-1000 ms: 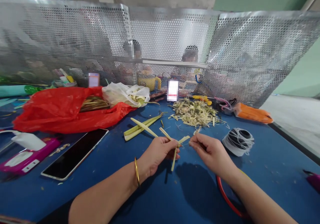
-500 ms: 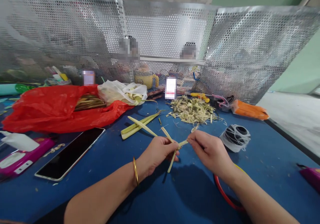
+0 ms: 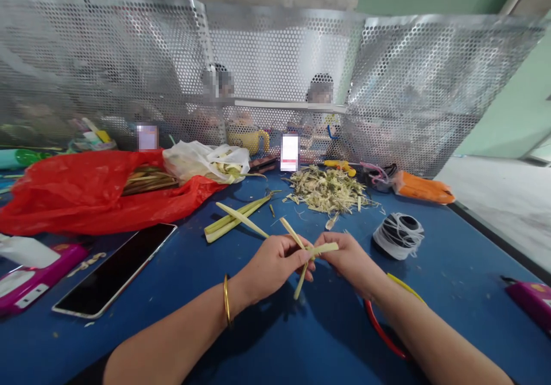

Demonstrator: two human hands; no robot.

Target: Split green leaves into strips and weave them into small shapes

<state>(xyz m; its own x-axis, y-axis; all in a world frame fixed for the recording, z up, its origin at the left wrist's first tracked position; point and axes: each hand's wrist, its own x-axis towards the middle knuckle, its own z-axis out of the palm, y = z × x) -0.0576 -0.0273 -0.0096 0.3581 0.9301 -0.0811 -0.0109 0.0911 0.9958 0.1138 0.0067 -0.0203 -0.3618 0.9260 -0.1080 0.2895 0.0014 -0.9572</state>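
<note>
My left hand [image 3: 284,261] pinches several pale green plant-leaf strips [image 3: 325,249] where they cross, thumb on top. One end points up and away, one hangs down toward me, and one reaches right. My right hand [image 3: 350,261] is closed close beside it, fingertips at the crossing and partly hidden behind the right-pointing strip. A longer pale strip [image 3: 241,218] sticks out beyond my left hand toward the far left. Folded green leaf pieces [image 3: 217,233] lie on the blue table [image 3: 202,293] just past it.
A heap of plant shreds [image 3: 327,190] lies ahead, a thread spool [image 3: 398,236] to the right. A red bag [image 3: 77,190] with stalks, a white bag [image 3: 193,158] and a phone [image 3: 116,270] are at left. A perforated metal screen [image 3: 275,52] stands behind; people sit beyond it.
The right-pointing strip was pinched at its end by my right hand; now its end is free, and my right fingers have moved left to the crossing. The view has shifted slightly.
</note>
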